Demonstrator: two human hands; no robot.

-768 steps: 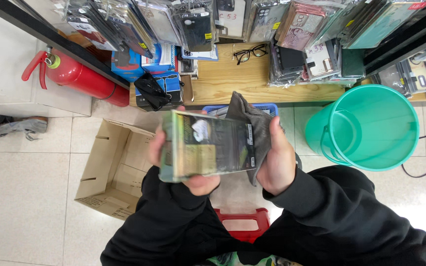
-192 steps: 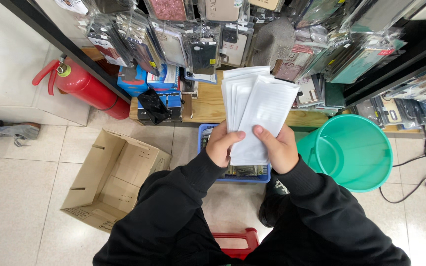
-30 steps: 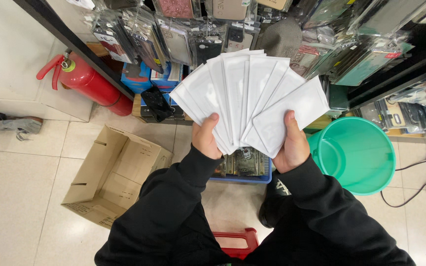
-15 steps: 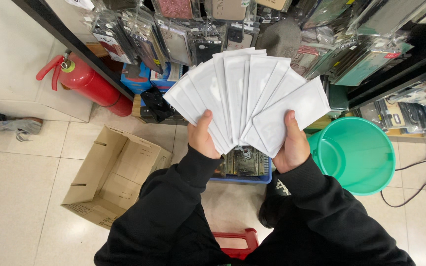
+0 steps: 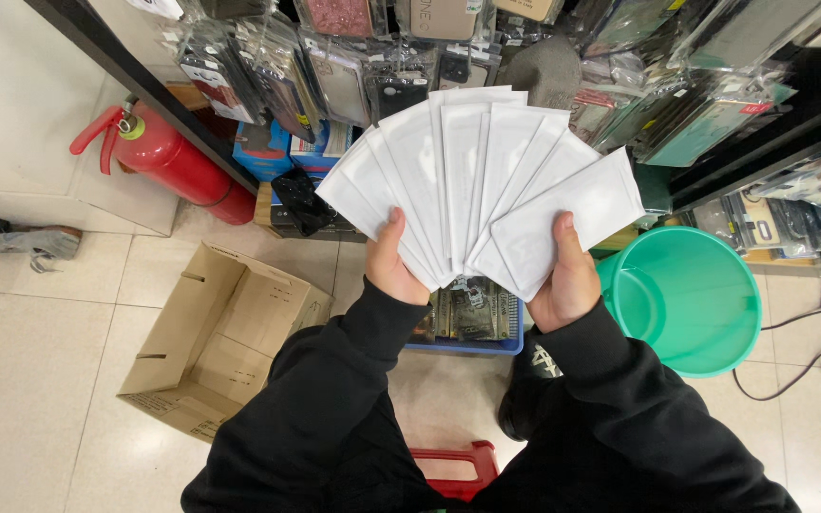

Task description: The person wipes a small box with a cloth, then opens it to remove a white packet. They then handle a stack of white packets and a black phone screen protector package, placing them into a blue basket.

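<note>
Both of my hands hold up a fan of several flat white packets [image 5: 472, 180] in front of a display of hanging phone cases [image 5: 353, 57]. My left hand [image 5: 391, 266] grips the fan's lower left with the thumb on the front. The lower right corner is pinched by my right hand [image 5: 564, 280], its thumb lying on the outermost packet. Black sleeves cover both arms. Behind and below the packets a blue crate [image 5: 501, 342] with dark packaged items stands on the floor.
An open cardboard box [image 5: 216, 332] stands on the tiled floor at left. A red fire extinguisher [image 5: 168, 157] leans at upper left. A green plastic bucket [image 5: 691, 299] stands at right, with cables beyond it. A red stool [image 5: 458, 465] shows between my legs.
A second ago the white packets were fanned out in both hands as now; the fan has spread slightly wider to the left. Earlier they were a tight stack.
</note>
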